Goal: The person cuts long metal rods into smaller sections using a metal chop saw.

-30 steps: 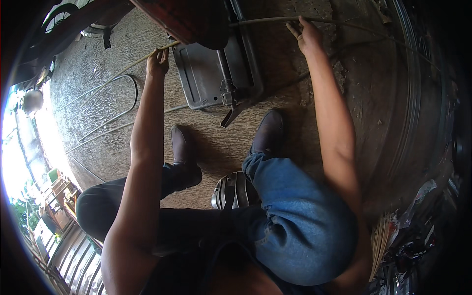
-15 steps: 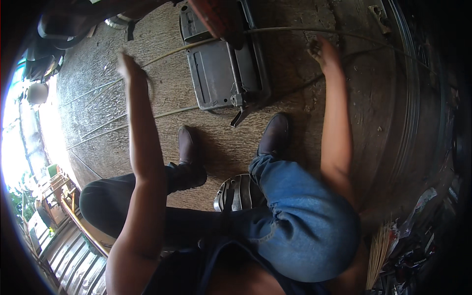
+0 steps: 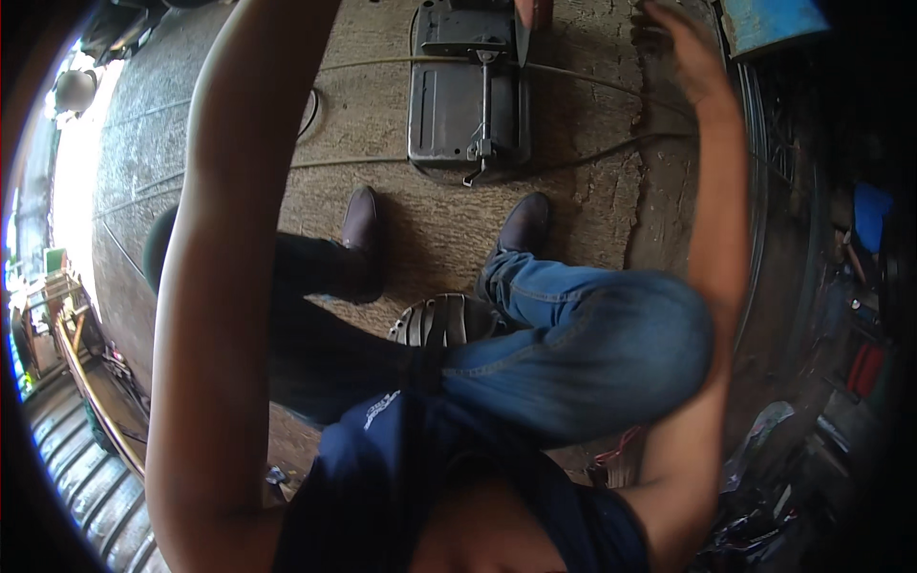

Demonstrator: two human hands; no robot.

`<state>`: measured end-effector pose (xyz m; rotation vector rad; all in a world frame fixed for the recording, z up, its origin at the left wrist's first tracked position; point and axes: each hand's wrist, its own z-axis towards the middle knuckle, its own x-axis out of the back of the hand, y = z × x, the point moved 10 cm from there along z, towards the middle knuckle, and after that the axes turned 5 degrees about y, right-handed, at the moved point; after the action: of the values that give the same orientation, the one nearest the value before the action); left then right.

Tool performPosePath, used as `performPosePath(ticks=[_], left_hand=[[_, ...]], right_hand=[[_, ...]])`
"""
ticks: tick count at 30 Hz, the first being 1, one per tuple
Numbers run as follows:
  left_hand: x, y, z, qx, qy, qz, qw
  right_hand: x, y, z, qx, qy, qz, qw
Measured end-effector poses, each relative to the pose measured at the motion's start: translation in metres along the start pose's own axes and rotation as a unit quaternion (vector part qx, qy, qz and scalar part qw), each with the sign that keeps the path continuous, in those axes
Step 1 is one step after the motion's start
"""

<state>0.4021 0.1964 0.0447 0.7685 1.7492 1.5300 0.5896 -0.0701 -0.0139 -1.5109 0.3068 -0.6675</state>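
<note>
My left arm [image 3: 239,191] reaches up past the top edge, so my left hand is out of view. My right hand [image 3: 693,62] is at the upper right above the floor, its fingers stretched out and partly hidden, with nothing visible in them. Between my arms stands a black metal machine base [image 3: 444,115] with a screw clamp [image 3: 485,100] along it, like that of a cut-off saw. Part of a red piece [image 3: 541,11] shows above it. A long thin rod [image 3: 377,63] lies across the base and extends both ways.
My shoes [image 3: 521,227] rest on a rough brown floor [image 3: 611,205], just this side of the base. A second thin line [image 3: 349,162] runs left from the base. At the upper right is a blue object [image 3: 774,24]. Clutter, including a red item [image 3: 865,369], fills the right side.
My left hand has gone up and out of view. My right hand has shifted up and right. The view has moved, bringing the blue object in; the red piece now shows less.
</note>
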Motion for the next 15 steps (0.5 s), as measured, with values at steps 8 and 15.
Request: performPosePath(ticks=[8, 15], left_hand=[[0.002, -0.052, -0.012, 0.120, 0.131, 0.098, 0.979], [-0.032, -0.057, -0.087, 0.101, 0.157, 0.108, 0.977]], right_hand=[[-0.070, -0.104, 0.007, -0.052, -0.059, -0.084, 0.993], [-0.087, -0.094, 0.031, 0.023, 0.036, -0.157, 0.987]])
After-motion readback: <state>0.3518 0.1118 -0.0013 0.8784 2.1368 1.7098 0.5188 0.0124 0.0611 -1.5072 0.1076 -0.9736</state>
